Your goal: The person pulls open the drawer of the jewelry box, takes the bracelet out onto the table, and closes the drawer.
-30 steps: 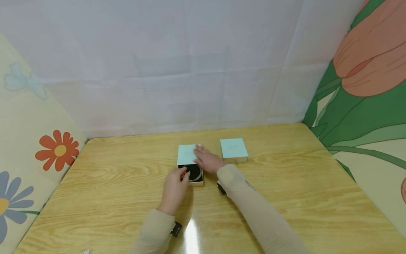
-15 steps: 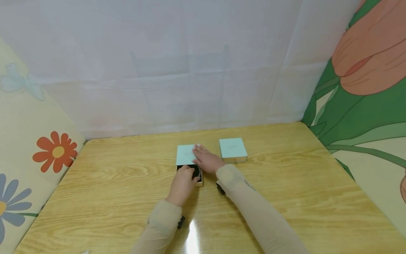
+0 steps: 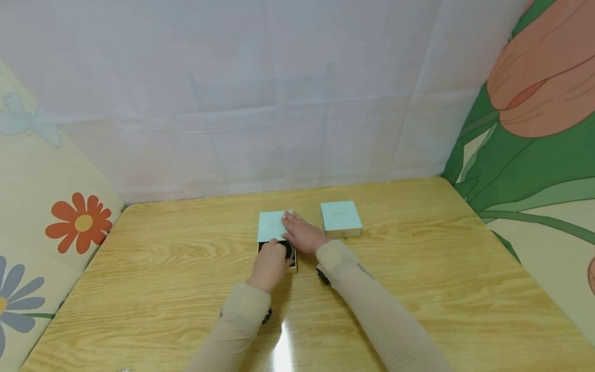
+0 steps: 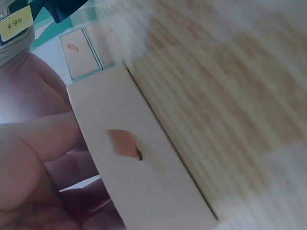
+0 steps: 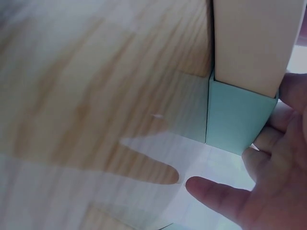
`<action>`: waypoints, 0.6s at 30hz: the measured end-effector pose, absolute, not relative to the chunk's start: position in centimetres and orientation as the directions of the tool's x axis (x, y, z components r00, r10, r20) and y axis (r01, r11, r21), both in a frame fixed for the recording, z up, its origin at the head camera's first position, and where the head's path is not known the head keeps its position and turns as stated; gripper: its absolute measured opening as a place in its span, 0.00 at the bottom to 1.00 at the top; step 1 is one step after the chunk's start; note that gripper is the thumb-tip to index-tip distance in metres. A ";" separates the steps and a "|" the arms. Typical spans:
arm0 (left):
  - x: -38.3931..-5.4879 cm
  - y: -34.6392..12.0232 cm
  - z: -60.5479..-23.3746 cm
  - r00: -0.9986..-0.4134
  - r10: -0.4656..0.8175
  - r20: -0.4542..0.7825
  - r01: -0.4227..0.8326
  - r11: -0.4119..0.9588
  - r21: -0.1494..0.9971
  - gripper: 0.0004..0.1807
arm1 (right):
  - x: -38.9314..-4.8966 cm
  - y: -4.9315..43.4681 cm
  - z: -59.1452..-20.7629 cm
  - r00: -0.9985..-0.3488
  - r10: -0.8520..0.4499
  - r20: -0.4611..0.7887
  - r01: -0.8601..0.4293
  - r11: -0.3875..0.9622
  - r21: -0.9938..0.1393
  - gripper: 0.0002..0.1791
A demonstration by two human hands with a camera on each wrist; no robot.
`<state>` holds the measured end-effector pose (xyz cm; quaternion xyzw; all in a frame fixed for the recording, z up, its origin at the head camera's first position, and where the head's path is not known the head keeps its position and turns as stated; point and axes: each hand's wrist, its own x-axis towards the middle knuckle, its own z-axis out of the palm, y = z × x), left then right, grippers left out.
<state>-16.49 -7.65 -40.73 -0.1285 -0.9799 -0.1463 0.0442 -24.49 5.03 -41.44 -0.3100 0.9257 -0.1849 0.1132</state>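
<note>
In the head view a drawer box lies on the table, its pale blue sleeve (image 3: pixel 269 226) at the back. The cream drawer (image 3: pixel 292 269) is pulled out toward me; its inside is black. Part of a pale ring like a bangle (image 3: pixel 292 252) shows in it. My left hand (image 3: pixel 269 266) reaches over the drawer with its fingers inside, hiding most of the ring; whether they pinch it is hidden. An orange tab (image 4: pixel 123 143) marks the drawer's front in the left wrist view. My right hand (image 3: pixel 304 234) rests on the sleeve's right side, fingers outstretched and thumb (image 5: pixel 216 196) apart.
A second, closed pale blue box (image 3: pixel 341 216) stands to the right, behind my right wrist. The wooden table (image 3: pixel 162 279) ends at a white cloth backdrop (image 3: pixel 232 119). Flowered panels flank both sides. A tiny pale object (image 3: pixel 123 370) shows at the bottom edge.
My left hand has moved forward and to the right, from the drawer's left edge to over its inside, covering more of the ring. My right hand stays on the sleeve.
</note>
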 end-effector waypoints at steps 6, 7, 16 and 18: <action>-16.8 -7.9 -40.9 -0.953 0.283 0.112 0.302 0.922 0.243 0.11 | -24.5 4.9 -41.4 -0.782 -0.617 -0.082 -0.540 0.738 -0.404 0.30; -16.8 -8.0 -40.9 -0.949 0.290 0.120 0.311 0.920 0.238 0.11 | -24.5 4.9 -41.4 -0.783 -0.617 -0.080 -0.539 0.737 -0.408 0.29; -16.6 -8.3 -41.0 -0.913 0.336 0.233 0.378 0.910 0.171 0.06 | -24.8 5.3 -42.2 -0.769 -0.637 -0.052 -0.540 0.691 -0.480 0.31; -16.5 -8.4 -41.1 -0.906 0.339 0.252 0.387 0.905 0.173 0.06 | -24.7 5.2 -42.0 -0.771 -0.634 -0.057 -0.540 0.699 -0.468 0.30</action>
